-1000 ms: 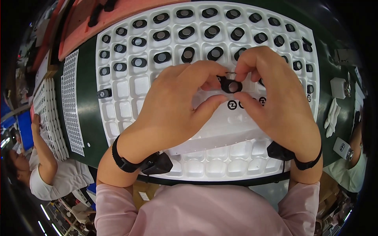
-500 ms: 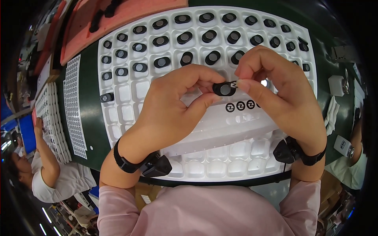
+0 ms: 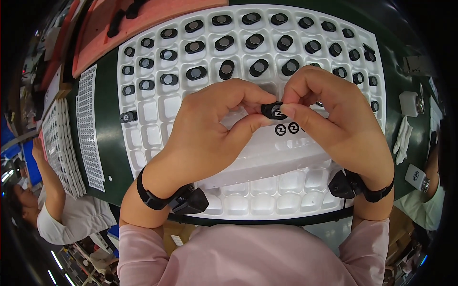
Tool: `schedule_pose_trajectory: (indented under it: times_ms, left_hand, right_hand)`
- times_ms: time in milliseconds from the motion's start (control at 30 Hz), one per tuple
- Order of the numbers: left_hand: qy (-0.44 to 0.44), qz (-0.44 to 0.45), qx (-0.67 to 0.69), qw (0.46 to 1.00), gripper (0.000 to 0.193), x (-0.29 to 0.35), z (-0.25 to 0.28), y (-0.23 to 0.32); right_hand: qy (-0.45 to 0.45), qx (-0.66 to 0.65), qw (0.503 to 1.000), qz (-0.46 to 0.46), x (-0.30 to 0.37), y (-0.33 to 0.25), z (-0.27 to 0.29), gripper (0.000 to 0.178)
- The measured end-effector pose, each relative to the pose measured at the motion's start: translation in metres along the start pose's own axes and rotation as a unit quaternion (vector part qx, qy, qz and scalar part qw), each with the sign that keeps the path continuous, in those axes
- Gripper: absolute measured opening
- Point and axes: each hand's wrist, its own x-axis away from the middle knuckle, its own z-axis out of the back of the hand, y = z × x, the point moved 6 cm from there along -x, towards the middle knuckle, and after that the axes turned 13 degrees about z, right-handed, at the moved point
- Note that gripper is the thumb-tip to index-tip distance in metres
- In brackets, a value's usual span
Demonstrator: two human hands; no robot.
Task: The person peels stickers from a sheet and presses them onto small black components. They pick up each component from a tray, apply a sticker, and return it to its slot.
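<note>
Here comes the round label (image 3: 278,113), shifted left from beside the piece half a second ago, and now it's over the face of the black piece (image 3: 267,111) between my fingertips! In the head view, my left hand (image 3: 210,125) pinches that piece by its left end. My right hand (image 3: 338,113) has its thumb at the label's right edge; whether those fingers grip it, I can't tell. Just below my fingertips, spare labels (image 3: 280,129) on a white sheet (image 3: 267,155); beyond them, rows of other black pieces (image 3: 258,67) in a white tray (image 3: 150,136).
</note>
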Motion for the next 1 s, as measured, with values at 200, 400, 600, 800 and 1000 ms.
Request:
schedule_pose_trajectory:
  times_ms: [200,400,600,800,1000]
  left_hand:
    - [-0.004,0.005,-0.015,1.0,0.03,0.0004,-0.0003,-0.0018]
    - [0.002,-0.022,-0.038,0.999,0.027,-0.0008,-0.0001,0.001]
    - [0.011,-0.045,-0.047,0.998,0.023,-0.0008,-0.0008,0.0037]
    - [-0.002,-0.018,-0.055,0.998,0.027,0.0011,-0.0014,0.0011]
    - [0.0,-0.03,-0.056,0.998,0.027,0.0013,-0.0012,0.0019]
  right_hand:
    - [0.001,0.001,1.0,-0.005,-0.0003,0.0009,-0.0002,0.008]
    - [-0.003,0.007,1.0,-0.013,-0.0011,0.0021,-0.0001,0.008]
    - [0.002,0.012,1.0,-0.017,-0.0003,0.0024,-0.0007,0.008]
    - [0.006,0.012,1.0,-0.007,0.0003,0.0023,-0.0014,0.009]
    - [0.008,0.014,1.0,-0.015,0.0,0.0006,-0.0015,0.009]
